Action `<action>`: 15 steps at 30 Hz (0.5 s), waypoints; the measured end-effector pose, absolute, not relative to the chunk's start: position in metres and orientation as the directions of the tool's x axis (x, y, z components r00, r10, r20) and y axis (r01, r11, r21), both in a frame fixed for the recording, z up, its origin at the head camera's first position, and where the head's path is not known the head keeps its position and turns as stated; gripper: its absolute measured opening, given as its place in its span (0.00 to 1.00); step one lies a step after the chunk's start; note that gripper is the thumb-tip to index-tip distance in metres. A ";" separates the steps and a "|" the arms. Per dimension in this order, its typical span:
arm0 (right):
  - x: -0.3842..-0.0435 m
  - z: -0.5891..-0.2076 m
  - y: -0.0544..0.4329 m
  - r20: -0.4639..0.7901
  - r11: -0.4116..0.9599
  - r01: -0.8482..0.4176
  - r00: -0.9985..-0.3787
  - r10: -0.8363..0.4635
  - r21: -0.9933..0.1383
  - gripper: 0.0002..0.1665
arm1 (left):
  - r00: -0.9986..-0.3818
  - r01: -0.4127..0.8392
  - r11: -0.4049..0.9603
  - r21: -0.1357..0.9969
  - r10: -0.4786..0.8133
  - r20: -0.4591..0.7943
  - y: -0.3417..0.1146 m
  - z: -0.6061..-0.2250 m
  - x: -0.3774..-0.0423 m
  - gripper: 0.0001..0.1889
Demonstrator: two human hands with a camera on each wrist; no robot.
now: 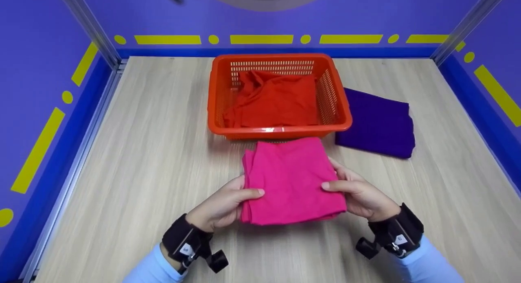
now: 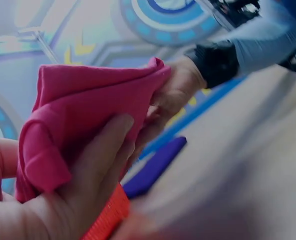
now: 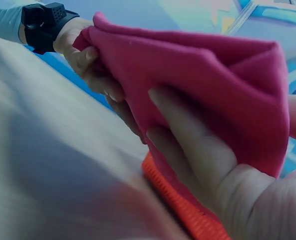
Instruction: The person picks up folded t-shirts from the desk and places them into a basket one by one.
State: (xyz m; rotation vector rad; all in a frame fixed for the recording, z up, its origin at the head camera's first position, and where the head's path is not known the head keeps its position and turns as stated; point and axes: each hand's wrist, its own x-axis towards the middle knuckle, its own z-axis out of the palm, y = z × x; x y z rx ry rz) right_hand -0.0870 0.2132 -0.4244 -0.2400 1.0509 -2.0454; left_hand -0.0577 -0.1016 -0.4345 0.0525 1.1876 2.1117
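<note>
A folded pink cloth (image 1: 293, 181) is held up off the table between both hands, just in front of the basket. My left hand (image 1: 226, 201) grips its left edge, thumb on top and fingers underneath. At the opposite edge my right hand (image 1: 362, 193) pinches it the same way. Both wrist views show the fingers spread under the pink cloth (image 2: 88, 110), whose layers are stacked with a fold at the side. In the right wrist view the cloth (image 3: 197, 100) hides part of the basket behind it.
An orange plastic basket (image 1: 280, 130) stands at the back middle of the wooden table (image 1: 154, 152), with a red-orange cloth (image 1: 281, 99) lying inside. Right of it lies a folded purple cloth (image 1: 378, 126), close against the basket. Blue panels (image 1: 268, 22) wall the table at the back and sides.
</note>
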 end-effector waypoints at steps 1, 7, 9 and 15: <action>-0.087 -0.421 0.214 -0.166 -0.336 0.568 -0.656 -0.736 -0.752 0.55 | -0.748 -0.559 -0.339 0.757 0.599 -0.284 -0.102 -0.430 -0.058 0.32; -0.088 -0.399 0.216 -0.116 -0.355 0.539 -0.656 -0.746 -0.764 0.53 | -0.742 -0.569 -0.365 0.737 0.615 -0.269 -0.105 -0.404 -0.057 0.31; -0.090 -0.394 0.216 -0.101 -0.365 0.527 -0.662 -0.743 -0.768 0.53 | -0.748 -0.561 -0.367 0.742 0.609 -0.263 -0.105 -0.396 -0.059 0.30; -0.099 -0.381 0.213 -0.047 -0.403 0.486 -0.681 -0.731 -0.775 0.50 | -0.765 -0.528 -0.379 0.760 0.601 -0.232 -0.105 -0.381 -0.067 0.31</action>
